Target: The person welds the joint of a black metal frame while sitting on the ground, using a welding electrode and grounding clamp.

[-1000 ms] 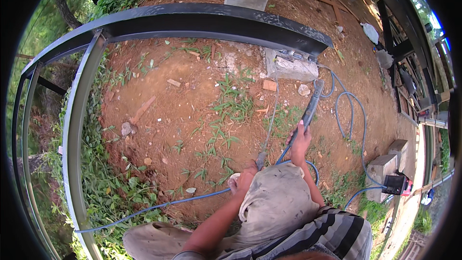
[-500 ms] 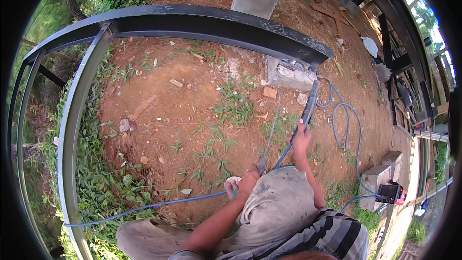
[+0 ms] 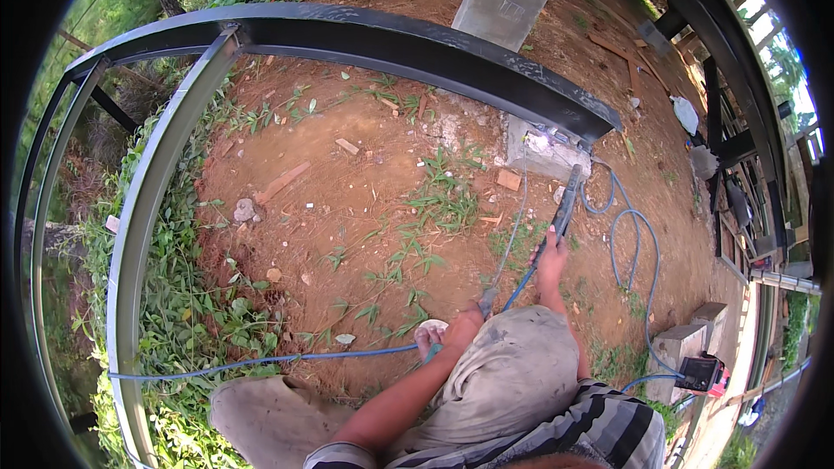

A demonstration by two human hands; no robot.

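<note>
My left hand (image 3: 462, 328) is closed around a grey-ended handle (image 3: 488, 299) low in front of my knee. From that handle a long thin rod (image 3: 514, 230) rises toward the end of a dark steel beam (image 3: 417, 48). My right hand (image 3: 551, 256) grips a long dark cylindrical tool (image 3: 567, 208), its kind unclear, with a blue cable at its lower end. The tool's far end lies close to a concrete block (image 3: 556, 161) under the beam. A pale violet-white glow (image 3: 549, 132) shows between beam and block. A whitish round thing beside my left hand is unclear.
A blue cable (image 3: 269, 367) crosses low from the left. More cable (image 3: 638, 217) loops on the dirt at right, leading toward a red-and-black machine (image 3: 702, 373) by concrete blocks (image 3: 678, 343). A concrete post (image 3: 512, 0) stands behind the beam; metal uprights (image 3: 161, 156) rise at left among plants.
The whole view has shifted, so the beam and ground sit farther right. The glow at the beam's end has become brighter. Both hands keep their grips.
</note>
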